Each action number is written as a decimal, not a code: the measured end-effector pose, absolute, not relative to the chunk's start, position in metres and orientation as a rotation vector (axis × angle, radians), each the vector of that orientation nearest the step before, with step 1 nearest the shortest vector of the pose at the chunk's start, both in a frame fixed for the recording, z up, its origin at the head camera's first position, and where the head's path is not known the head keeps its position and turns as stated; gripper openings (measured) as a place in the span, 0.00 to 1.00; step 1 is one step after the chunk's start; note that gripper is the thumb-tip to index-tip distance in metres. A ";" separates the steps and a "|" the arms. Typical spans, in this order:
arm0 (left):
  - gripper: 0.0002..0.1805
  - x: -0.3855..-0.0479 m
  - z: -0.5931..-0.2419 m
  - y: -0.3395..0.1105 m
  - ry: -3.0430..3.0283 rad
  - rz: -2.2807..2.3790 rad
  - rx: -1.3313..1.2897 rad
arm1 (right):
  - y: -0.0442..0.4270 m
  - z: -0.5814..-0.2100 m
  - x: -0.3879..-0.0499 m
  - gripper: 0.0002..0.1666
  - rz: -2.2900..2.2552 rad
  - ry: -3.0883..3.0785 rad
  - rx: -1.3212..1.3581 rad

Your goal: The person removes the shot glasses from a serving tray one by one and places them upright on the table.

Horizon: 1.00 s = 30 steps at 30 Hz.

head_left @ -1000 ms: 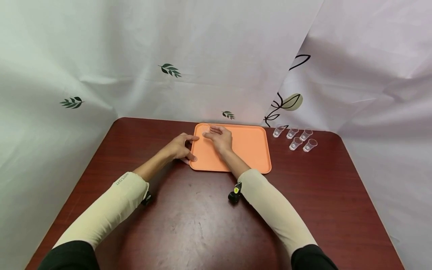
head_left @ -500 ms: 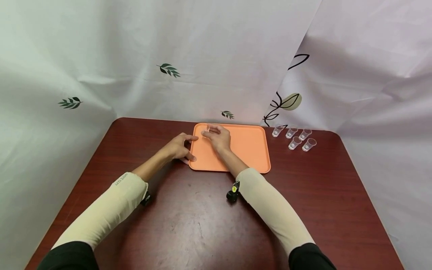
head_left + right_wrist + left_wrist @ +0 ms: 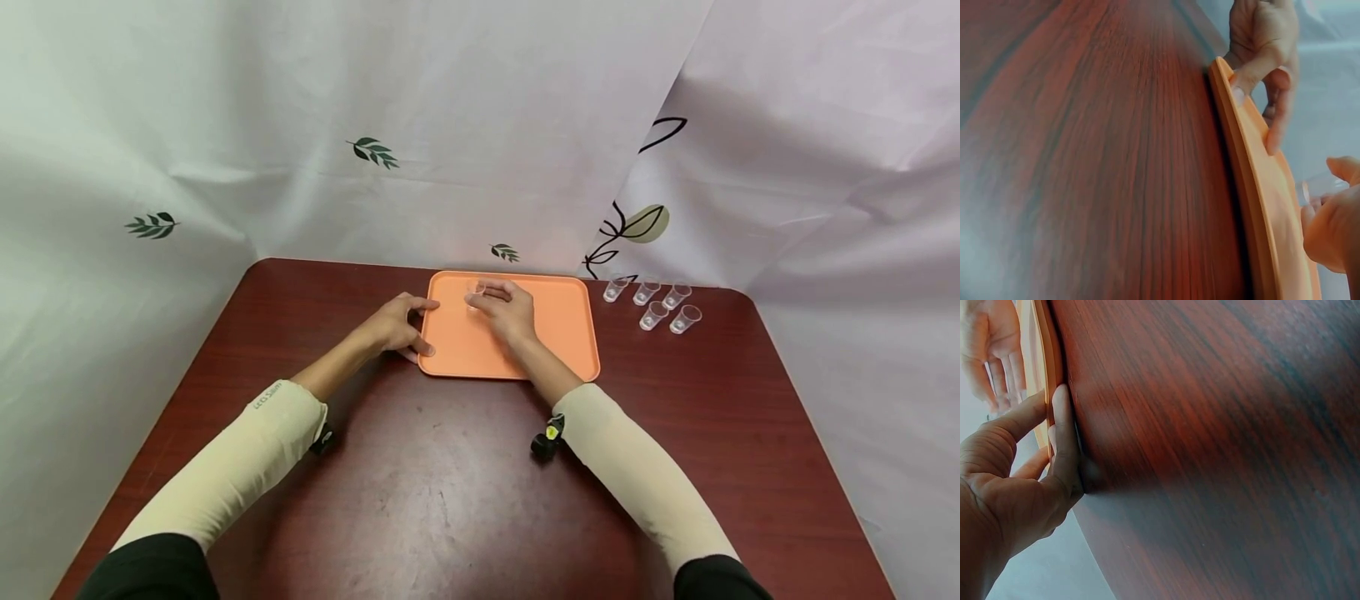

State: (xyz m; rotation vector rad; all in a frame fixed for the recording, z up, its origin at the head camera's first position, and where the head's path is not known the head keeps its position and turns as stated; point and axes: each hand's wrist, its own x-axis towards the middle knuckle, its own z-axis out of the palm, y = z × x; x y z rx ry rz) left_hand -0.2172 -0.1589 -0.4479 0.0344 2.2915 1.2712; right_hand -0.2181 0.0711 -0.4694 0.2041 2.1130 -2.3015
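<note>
An orange tray [image 3: 558,325] lies at the far side of the table. My left hand [image 3: 396,323] grips the tray's left edge, with thumb and index finger over the rim; in the left wrist view, other fingers of the left hand [image 3: 1019,481] lie along its outer side. Over the left half of the tray, my right hand [image 3: 510,315] holds a small clear plastic cup [image 3: 475,290] between thumb and fingers. The cup [image 3: 1324,185] shows as a faint see-through shape in the right wrist view; whether its base touches the tray I cannot tell.
Several more clear cups [image 3: 654,316] stand on the dark red wooden table [image 3: 420,500], just right of the tray. A white patterned curtain [image 3: 465,192] hangs behind the table's far edge.
My right hand has moved to the right over the tray, and the cup it holds has shifted the same way. The left hand stays at the tray's left edge.
</note>
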 end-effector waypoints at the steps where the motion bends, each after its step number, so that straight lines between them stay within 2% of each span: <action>1: 0.54 -0.217 -0.448 -0.159 2.293 1.270 0.038 | 0.075 -0.468 -0.216 0.24 -2.307 2.103 0.204; 17: 0.53 -0.215 -0.451 -0.161 2.283 1.268 0.071 | 0.145 -0.463 -0.185 0.26 -2.345 2.065 0.259; 30: 0.53 -0.216 -0.450 -0.161 2.292 1.278 0.068 | 0.194 -0.467 -0.173 0.29 -2.294 2.224 0.278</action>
